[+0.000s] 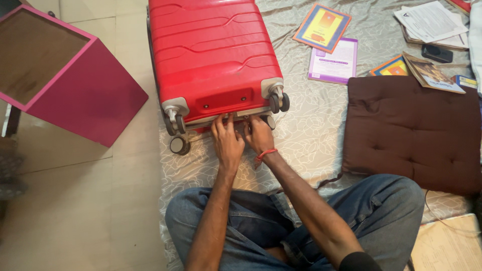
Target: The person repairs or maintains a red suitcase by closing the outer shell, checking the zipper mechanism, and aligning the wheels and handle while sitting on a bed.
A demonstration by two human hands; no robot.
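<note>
A red hard-shell suitcase point(213, 50) lies flat on a grey patterned mattress point(306, 135), its wheeled end toward me. My left hand point(227, 140) rests on the seam at that near end, fingertips on the zipper line between the wheels. My right hand point(258, 134), with a red thread on the wrist, sits beside it, fingers curled at the same seam. What the fingers pinch is hidden. I sit cross-legged in blue jeans point(386, 211) just behind the hands.
A pink open box point(85, 95) stands tilted on the tiled floor at left. A brown cushion point(411, 130) lies to the right. Books and papers point(331, 45) and a small black device point(437, 53) are spread at the back right of the mattress.
</note>
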